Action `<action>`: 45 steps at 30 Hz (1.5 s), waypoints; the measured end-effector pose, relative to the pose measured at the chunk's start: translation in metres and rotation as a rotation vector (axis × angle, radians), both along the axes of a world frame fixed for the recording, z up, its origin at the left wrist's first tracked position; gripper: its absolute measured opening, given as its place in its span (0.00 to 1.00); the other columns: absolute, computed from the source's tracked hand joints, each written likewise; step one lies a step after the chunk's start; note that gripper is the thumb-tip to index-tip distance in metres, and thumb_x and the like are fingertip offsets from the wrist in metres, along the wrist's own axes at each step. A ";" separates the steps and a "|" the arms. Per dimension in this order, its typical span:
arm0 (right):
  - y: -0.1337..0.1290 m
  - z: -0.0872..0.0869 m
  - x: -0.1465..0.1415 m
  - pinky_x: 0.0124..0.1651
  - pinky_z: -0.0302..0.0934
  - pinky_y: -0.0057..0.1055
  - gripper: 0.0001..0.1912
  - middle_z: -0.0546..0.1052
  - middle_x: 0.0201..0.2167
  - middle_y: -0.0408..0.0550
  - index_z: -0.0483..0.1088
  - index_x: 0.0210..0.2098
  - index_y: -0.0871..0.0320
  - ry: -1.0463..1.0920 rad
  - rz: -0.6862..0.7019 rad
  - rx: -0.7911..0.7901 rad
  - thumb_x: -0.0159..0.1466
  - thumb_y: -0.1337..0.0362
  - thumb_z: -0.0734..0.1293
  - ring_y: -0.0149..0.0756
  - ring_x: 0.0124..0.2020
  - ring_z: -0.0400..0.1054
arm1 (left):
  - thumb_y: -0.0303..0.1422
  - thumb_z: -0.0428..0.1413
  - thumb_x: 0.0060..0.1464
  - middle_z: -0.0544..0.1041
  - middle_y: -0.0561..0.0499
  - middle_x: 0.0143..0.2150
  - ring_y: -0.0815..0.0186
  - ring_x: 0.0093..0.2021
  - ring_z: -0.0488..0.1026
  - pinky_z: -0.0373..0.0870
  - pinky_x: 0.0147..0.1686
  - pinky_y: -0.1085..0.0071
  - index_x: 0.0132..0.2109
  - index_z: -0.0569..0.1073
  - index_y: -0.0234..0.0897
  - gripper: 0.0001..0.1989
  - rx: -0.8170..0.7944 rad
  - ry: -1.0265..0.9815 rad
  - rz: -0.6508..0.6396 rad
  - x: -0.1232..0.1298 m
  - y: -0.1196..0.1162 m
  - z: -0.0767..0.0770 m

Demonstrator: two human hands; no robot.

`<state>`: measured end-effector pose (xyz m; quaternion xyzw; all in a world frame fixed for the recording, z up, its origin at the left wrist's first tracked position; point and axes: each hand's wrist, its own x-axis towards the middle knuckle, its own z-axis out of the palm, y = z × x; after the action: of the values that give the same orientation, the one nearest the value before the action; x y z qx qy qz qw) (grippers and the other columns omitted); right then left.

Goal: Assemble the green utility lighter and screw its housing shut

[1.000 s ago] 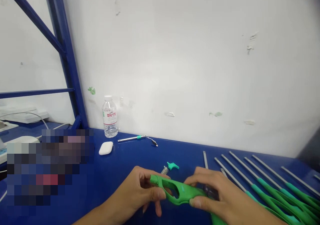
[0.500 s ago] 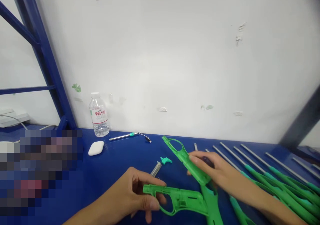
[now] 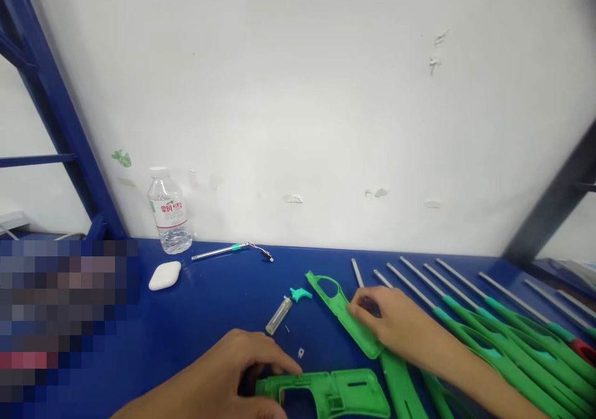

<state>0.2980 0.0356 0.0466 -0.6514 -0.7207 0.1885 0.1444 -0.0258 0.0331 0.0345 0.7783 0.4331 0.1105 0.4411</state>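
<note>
My left hand (image 3: 242, 375) is closed on the narrow end of a green half shell (image 3: 354, 394) at the bottom edge. My right hand (image 3: 384, 313) has its fingers curled round a dark object (image 3: 371, 306), partly hidden, and touches a second green half shell (image 3: 344, 310) lying slanted on the blue table. Between the hands are a clear cylinder (image 3: 279, 315), a turquoise trigger-shaped piece (image 3: 300, 294) and a tiny white part (image 3: 301, 353).
Several green lighters with metal rods (image 3: 507, 332) lie at the right. A water bottle (image 3: 170, 214), a white case (image 3: 164, 275) and a metal stick (image 3: 221, 252) are at the back left. The white wall (image 3: 279, 96) rises behind.
My left hand has moved down with its half shell. The right-hand half shell has come away from the other green pieces and lies lower. The small parts now show more fully.
</note>
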 end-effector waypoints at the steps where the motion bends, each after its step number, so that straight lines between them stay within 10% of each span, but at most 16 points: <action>1: -0.001 -0.002 -0.001 0.40 0.57 0.38 0.18 0.85 0.36 0.53 0.79 0.37 0.54 -0.045 -0.011 0.020 0.78 0.57 0.61 0.50 0.38 0.78 | 0.35 0.73 0.55 0.80 0.54 0.51 0.60 0.44 0.74 0.71 0.45 0.68 0.56 0.88 0.56 0.22 0.026 -0.016 -0.040 0.001 -0.001 0.001; 5: -0.005 -0.007 -0.006 0.35 0.50 0.38 0.20 0.84 0.30 0.54 0.71 0.30 0.53 -0.216 -0.069 0.093 0.79 0.56 0.64 0.52 0.33 0.77 | 0.36 0.76 0.54 0.79 0.54 0.59 0.64 0.44 0.77 0.75 0.44 0.71 0.58 0.86 0.57 0.24 0.195 -0.064 -0.122 0.002 0.000 0.001; 10: -0.010 0.000 -0.007 0.33 0.44 0.36 0.19 0.83 0.30 0.53 0.72 0.33 0.53 -0.348 -0.123 0.173 0.80 0.54 0.66 0.54 0.33 0.78 | 0.44 0.56 0.77 0.83 0.52 0.42 0.64 0.38 0.78 0.78 0.40 0.69 0.50 0.86 0.46 0.15 0.607 0.003 0.012 -0.015 0.039 -0.006; 14: -0.015 0.010 -0.008 0.32 0.47 0.36 0.18 0.83 0.30 0.51 0.74 0.37 0.53 -0.361 -0.081 0.215 0.82 0.55 0.62 0.53 0.32 0.78 | 0.39 0.62 0.74 0.80 0.42 0.62 0.48 0.64 0.75 0.73 0.66 0.43 0.59 0.82 0.39 0.13 0.811 0.130 0.286 -0.049 0.094 -0.023; 19: -0.027 0.013 -0.021 0.38 0.58 0.36 0.18 0.85 0.36 0.44 0.78 0.41 0.50 -0.253 0.189 0.220 0.83 0.54 0.62 0.45 0.37 0.81 | 0.40 0.65 0.74 0.74 0.40 0.71 0.47 0.65 0.77 0.79 0.62 0.42 0.69 0.75 0.39 0.23 0.916 0.301 0.398 -0.078 0.127 -0.040; 26: -0.043 0.004 -0.038 0.30 0.43 0.38 0.14 0.84 0.34 0.43 0.78 0.42 0.53 -0.302 0.553 0.252 0.82 0.55 0.67 0.44 0.31 0.81 | 0.40 0.64 0.74 0.78 0.41 0.66 0.50 0.60 0.80 0.82 0.58 0.47 0.67 0.76 0.38 0.21 0.972 0.419 0.337 -0.080 0.131 -0.043; 37: -0.048 0.005 -0.039 0.29 0.43 0.38 0.25 0.85 0.33 0.44 0.79 0.44 0.53 -0.323 0.610 0.201 0.73 0.36 0.73 0.48 0.29 0.82 | 0.41 0.64 0.75 0.80 0.42 0.62 0.53 0.56 0.82 0.83 0.55 0.50 0.63 0.78 0.37 0.18 0.902 0.439 0.284 -0.076 0.118 -0.035; 45: -0.049 0.004 -0.042 0.28 0.43 0.39 0.21 0.85 0.32 0.43 0.78 0.43 0.52 -0.368 0.617 0.247 0.73 0.40 0.75 0.49 0.28 0.83 | 0.42 0.63 0.76 0.82 0.45 0.55 0.57 0.49 0.83 0.84 0.50 0.55 0.59 0.79 0.36 0.15 0.808 0.221 0.335 -0.058 0.101 -0.019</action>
<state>0.2561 -0.0134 0.0503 -0.4044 -0.9141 0.0146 0.0264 -0.0843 0.1339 0.0156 0.8145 0.5195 0.2568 0.0288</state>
